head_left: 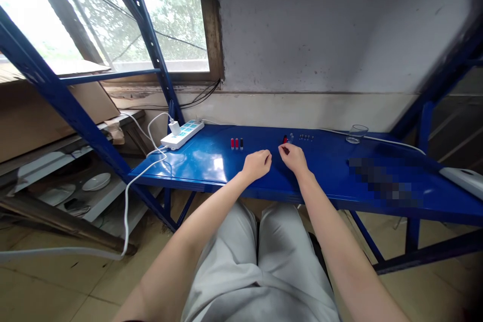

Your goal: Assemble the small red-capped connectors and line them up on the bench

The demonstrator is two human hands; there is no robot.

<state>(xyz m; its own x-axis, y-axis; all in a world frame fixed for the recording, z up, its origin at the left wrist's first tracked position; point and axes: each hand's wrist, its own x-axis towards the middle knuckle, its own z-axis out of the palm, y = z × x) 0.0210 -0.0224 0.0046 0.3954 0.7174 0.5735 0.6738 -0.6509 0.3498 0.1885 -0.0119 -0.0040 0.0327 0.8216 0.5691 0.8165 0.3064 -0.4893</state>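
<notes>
My left hand [257, 163] is closed with its fingers curled, just above the front of the blue table [196, 161]. What it holds, if anything, is hidden. To its right, my right hand [294, 158] has thumb and fingers pinched together; I cannot make out anything between them. Just beyond its fingertips are small red and dark pieces [285, 139] and a small clear piece [291, 138]. A row of several tiny metallic pieces [306, 137] lies farther right. Behind my left hand, two red-topped tubes [234, 144] and a black-topped tube [241, 144] lie side by side.
A white power strip [183, 134] with a plugged-in charger sits at the table's left end, its cable hanging down. A clear glass [356, 134] stands at the back right. A blurred-out dark item [385, 181] and a white object [464, 181] lie right.
</notes>
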